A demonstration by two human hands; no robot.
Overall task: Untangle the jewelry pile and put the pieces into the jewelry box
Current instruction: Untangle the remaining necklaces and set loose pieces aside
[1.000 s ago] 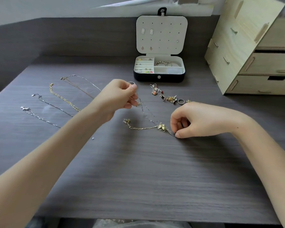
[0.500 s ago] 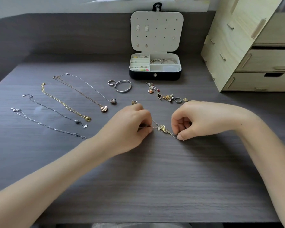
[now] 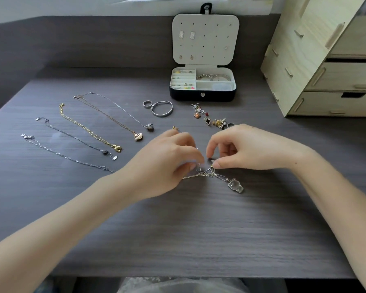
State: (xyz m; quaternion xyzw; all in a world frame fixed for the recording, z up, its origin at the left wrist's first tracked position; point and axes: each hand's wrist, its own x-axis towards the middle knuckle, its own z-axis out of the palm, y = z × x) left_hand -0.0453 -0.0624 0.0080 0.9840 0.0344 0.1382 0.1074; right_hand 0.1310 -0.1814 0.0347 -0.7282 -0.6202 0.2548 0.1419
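A small tangle of thin silver and gold chains (image 3: 207,173) lies on the dark table, with a clear bear-shaped pendant (image 3: 236,185) trailing to its right. My left hand (image 3: 167,157) pinches the tangle from the left. My right hand (image 3: 241,148) pinches it from the right with thumb and forefinger. The open jewelry box (image 3: 202,95) stands at the back, its white lid upright with earrings pinned on it, and its compartments hold rings and bracelets. Several untangled necklaces (image 3: 89,132) lie stretched out in a row at the left.
A ring (image 3: 147,103) and a silver bangle (image 3: 162,108) lie in front of the box. Small charms and earrings (image 3: 209,119) are scattered behind my right hand. A wooden drawer unit (image 3: 325,60) stands at the back right. The table's front edge (image 3: 178,275) is near me.
My left hand came down from holding a chain in the air to the tangle beside my right hand. The chains bunched together, and the clear pendant now shows at the right.
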